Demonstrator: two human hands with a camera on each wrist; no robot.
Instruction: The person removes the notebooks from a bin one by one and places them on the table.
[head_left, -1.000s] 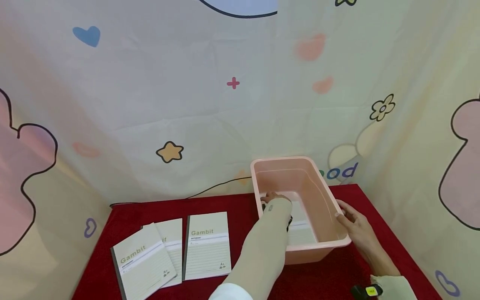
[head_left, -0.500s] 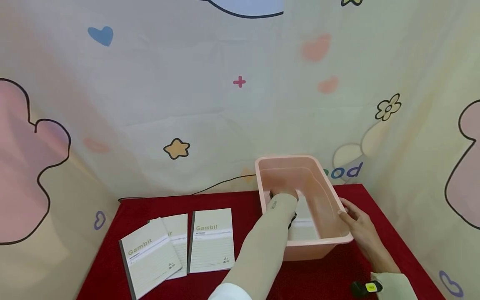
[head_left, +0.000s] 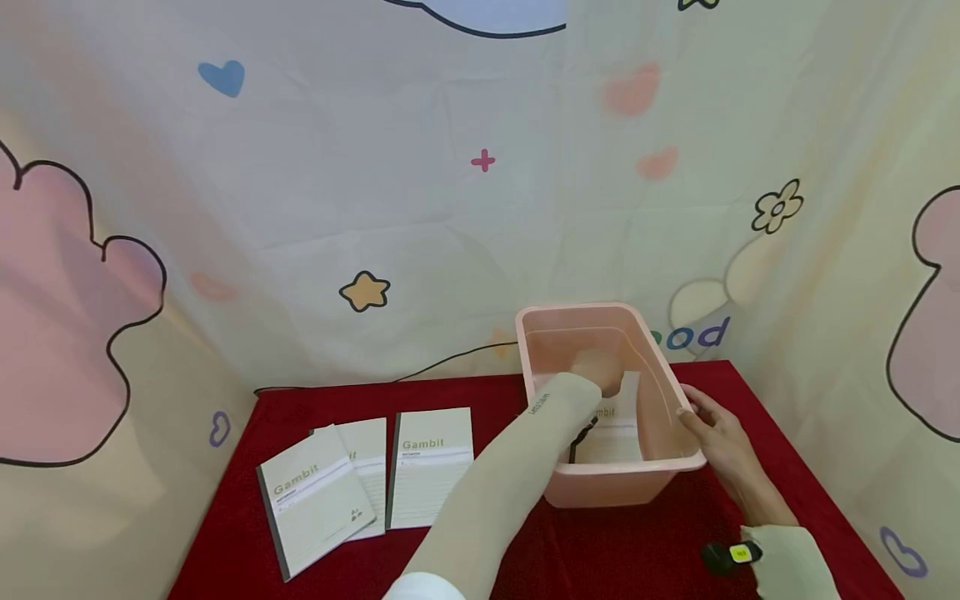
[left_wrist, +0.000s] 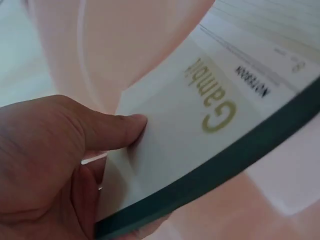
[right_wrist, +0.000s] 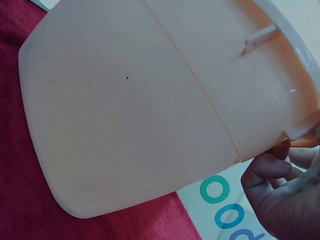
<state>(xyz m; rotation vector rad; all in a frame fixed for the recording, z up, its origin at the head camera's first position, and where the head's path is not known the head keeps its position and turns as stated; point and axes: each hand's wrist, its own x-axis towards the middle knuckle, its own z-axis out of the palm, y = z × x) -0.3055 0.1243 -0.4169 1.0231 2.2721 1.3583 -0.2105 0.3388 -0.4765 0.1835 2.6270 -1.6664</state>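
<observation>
Inside the pink plastic bin (head_left: 667, 392), my left hand (head_left: 600, 369) pinches a white notebook (head_left: 611, 437) near its top end. The left wrist view shows the thumb lying on the cover above "Gambit", beside the dark spine (left_wrist: 210, 175); the fingers under the notebook (left_wrist: 175, 135) are mostly hidden. My sleeved left forearm crosses the bin's near left rim. On the right side, my right hand (head_left: 718, 437) holds the bin's rim, with curled fingers (right_wrist: 265, 170) at its edge in the right wrist view.
Left of the bin, a notebook (head_left: 431, 467) lies flat on the red cloth-covered table (head_left: 600, 550). Farther left, one notebook (head_left: 315, 500) overlaps another (head_left: 367, 458). A patterned curtain (head_left: 420, 192) hangs behind, and a thin black cable (head_left: 450, 358) runs along the table's back.
My left hand has moved rightward inside the bin, and the notebook's printed title now shows. My right hand keeps its hold on the rim. The head view has shifted slightly.
</observation>
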